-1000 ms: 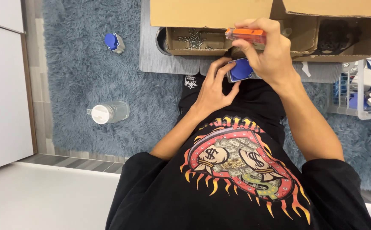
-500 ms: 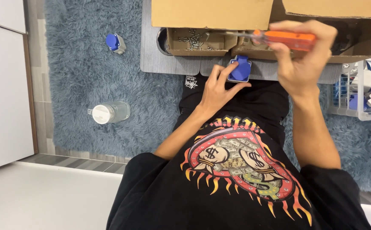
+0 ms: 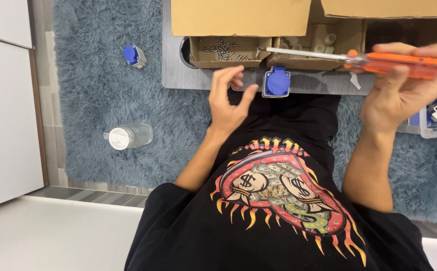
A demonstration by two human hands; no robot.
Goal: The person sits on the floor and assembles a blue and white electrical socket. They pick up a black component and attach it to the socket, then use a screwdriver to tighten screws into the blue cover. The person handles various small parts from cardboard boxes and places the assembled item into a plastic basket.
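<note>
Now | right hand fingers clasp orange screwdriver | left hand fingers spread, beside blue socket

A shaggy grey-blue rug covers the floor. On it, well left of the grey wooden board, lies a clear plastic bottle with a white cap on its side. Farther up the rug, also left of the board, sits a second small blue socket piece. At the board's far edge stands a small open cardboard box of metal screws, with plain cardboard flaps above it. White cabinet panels stand left of the rug.
</note>
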